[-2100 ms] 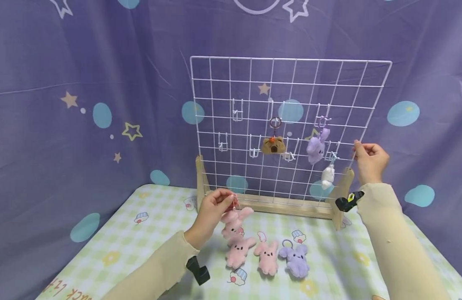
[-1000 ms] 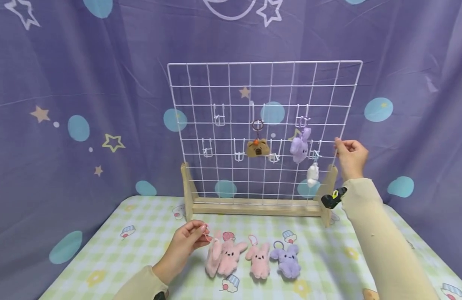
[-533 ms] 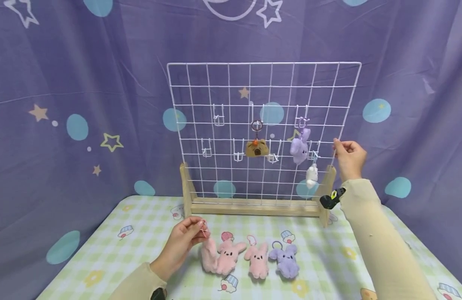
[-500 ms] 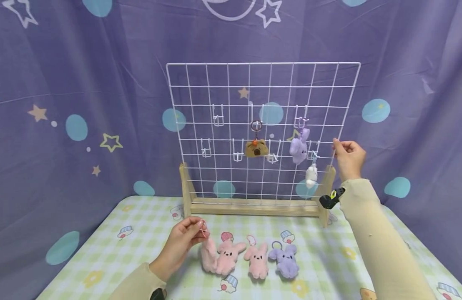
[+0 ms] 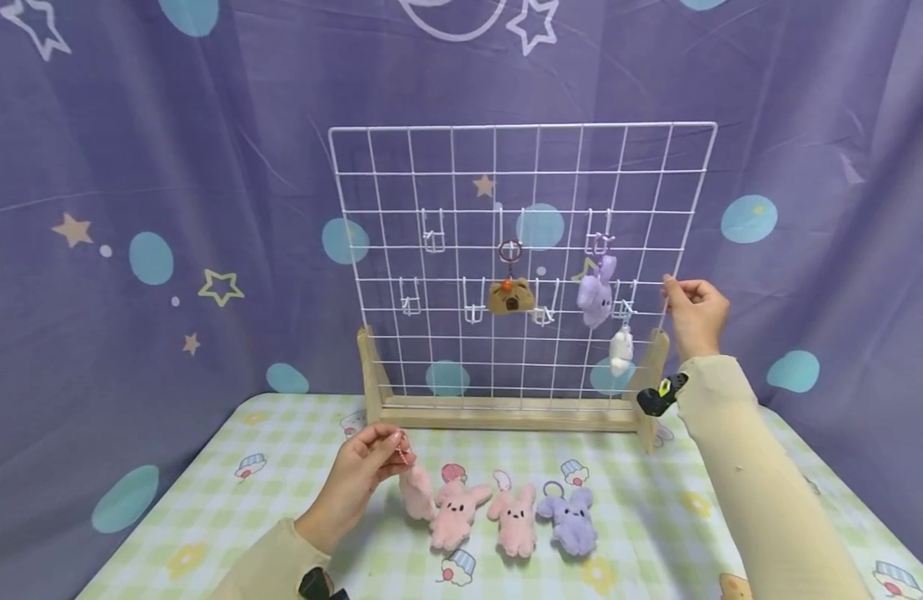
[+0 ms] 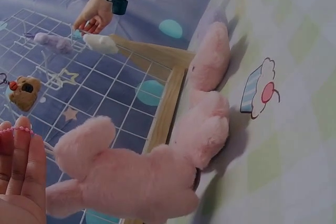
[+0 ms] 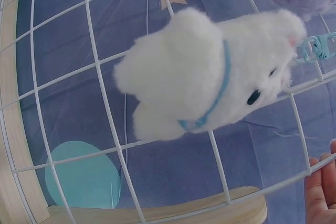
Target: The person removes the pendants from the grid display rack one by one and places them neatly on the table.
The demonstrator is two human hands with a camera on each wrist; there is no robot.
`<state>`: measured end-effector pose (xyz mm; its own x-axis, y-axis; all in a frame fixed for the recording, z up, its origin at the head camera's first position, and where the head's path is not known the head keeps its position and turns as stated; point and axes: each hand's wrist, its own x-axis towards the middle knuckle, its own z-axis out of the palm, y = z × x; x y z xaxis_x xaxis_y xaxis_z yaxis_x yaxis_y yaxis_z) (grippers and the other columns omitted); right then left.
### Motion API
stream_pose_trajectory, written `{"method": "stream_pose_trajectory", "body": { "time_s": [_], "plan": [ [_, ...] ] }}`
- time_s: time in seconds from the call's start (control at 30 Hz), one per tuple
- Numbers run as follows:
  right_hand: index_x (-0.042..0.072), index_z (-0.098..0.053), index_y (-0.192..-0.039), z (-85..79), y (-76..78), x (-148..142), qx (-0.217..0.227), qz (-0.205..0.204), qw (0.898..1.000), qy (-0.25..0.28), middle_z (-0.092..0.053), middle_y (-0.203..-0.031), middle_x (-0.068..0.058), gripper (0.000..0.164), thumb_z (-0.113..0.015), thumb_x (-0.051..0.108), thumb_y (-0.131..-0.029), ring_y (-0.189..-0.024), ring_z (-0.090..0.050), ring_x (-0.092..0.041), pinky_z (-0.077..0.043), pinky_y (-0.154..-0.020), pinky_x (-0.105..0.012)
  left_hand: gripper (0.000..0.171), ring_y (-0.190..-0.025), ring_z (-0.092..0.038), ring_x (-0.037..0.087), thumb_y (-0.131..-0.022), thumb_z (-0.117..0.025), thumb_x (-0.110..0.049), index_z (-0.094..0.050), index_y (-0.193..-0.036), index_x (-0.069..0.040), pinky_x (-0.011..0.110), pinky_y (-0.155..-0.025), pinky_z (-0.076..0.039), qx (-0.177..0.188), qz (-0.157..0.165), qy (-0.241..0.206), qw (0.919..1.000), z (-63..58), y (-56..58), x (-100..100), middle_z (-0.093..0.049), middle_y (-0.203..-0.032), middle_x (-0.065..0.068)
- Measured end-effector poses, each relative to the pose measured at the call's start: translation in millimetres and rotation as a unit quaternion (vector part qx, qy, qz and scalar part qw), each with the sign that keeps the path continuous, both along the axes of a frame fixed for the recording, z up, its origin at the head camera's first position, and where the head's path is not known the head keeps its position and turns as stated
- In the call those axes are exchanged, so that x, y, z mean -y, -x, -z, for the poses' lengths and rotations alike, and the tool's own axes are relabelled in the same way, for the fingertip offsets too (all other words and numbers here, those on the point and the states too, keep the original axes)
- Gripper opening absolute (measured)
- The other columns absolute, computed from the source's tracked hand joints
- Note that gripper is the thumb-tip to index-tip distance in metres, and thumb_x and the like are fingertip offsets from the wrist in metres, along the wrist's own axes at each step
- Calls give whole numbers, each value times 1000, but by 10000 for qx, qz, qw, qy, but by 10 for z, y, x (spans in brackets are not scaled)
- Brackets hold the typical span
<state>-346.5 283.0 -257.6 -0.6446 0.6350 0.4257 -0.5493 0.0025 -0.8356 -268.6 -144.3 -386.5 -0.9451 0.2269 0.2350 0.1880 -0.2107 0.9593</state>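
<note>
My left hand pinches the pink bead chain of a pink plush bunny keychain. The bunny hangs just above the table, its body large in the left wrist view. Right beside it lies a second pink plush bunny, then a third pink bunny and a purple plush bunny with a ring. With thumb and fingers, my right hand grips the right edge of the white wire grid. Near that hand a white plush keychain hangs by a light blue clasp.
On the grid hang a brown bear-face keychain and a light purple bunny keychain. Several white hooks bear nothing. A wooden stand holds the grid on the checked tablecloth, before a purple curtain.
My left hand moved down and left with the pink bunny, away from the grid, then rose slightly in the last half second. The right hand stays on the grid edge. The head view shifted.
</note>
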Motion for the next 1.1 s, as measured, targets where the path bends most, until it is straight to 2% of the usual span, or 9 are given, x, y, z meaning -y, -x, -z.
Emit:
{"method": "stream_pose_trajectory", "body": {
  "time_s": [0.13,0.27,0.4,0.57,0.77,0.97,1.1],
  "plan": [
    [4,-57,-68,15,-9,25,82,-37,10000,-14,-62,-55,7,19,-68,2,-83,-44,-52,-4,-45,-48,-13,9,-76,-65,10,-95,-56,-14,-56,-99,-6,24,-72,-54,16,-175,44,9998,0,17,-10,-64,-83,-2],
    [4,-57,-69,3,7,32,98,-74,9999,31,-62,-57,5,18,-68,3,-83,-46,-52,-5,-46,-49,-14,10,-75,-65,10,-95,-56,-13,-56,-100,-4,24,-72,-55,55,-381,1,9993,-44,104,-28,-65,-82,-2],
    [4,-57,-69,-8,39,9,110,-102,9999,85,-62,-57,4,18,-69,4,-83,-47,-52,-6,-46,-50,-14,13,-76,-65,10,-96,-55,-12,-55,-102,-1,24,-74,-54,61,-388,-80,9992,-74,194,-33,-65,-82,-2],
    [4,-56,-68,-2,53,-18,128,-121,9996,198,-62,-57,4,19,-69,4,-83,-47,-53,-7,-46,-50,-14,8,-75,-65,10,-96,-54,-11,-56,-100,-4,23,-72,-54,75,-365,-132,9992,-32,254,-28,-66,-83,0],
    [4,-57,-68,-19,61,-24,104,-147,9996,216,-62,-57,3,19,-70,4,-82,-47,-52,-7,-46,-50,-15,5,-76,-65,9,-96,-53,-12,-58,-97,-10,22,-72,-54,37,-161,-172,9997,49,256,49,-65,-84,-2],
    [5,-57,-66,-23,85,-37,80,-148,9996,240,-62,-57,3,20,-69,3,-82,-47,-52,-7,-45,-49,-15,6,-78,-64,8,-98,-51,-11,-57,-97,-13,22,-73,-54,-9,251,-160,9996,102,191,181,-62,-86,-4],
    [6,-57,-66,-21,93,-30,65,-130,9997,203,-62,-57,4,21,-69,3,-83,-47,-53,-6,-46,-50,-14,13,-78,-64,8,-99,-46,-6,-58,-98,-13,22,-73,-54,-27,567,-314,9979,159,145,280,-62,-87,-3]
  ]
}}
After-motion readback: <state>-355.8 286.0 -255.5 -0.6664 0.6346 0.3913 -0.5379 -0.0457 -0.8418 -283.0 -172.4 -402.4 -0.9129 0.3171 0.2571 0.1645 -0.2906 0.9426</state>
